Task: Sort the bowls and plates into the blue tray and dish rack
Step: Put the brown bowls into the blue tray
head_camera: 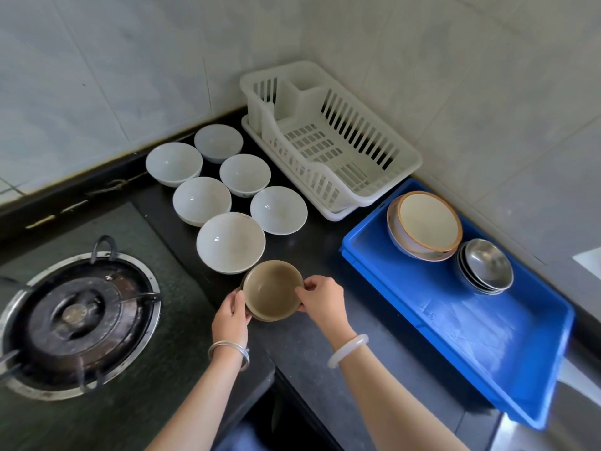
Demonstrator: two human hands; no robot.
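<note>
Between both hands (pixel 273 309), brown bowl (pixel 272 288), gripped at opposite rims

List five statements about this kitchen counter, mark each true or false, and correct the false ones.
1. The left hand and the right hand both grip the brown bowl. True.
2. The dish rack holds two plates. False: no dishes show in it.
3. Six white bowls stand on the counter. True.
4. The steel bowls stand on the counter. False: they are stacked in the blue tray.
5. The orange-rimmed bowls sit in the blue tray. True.
</note>
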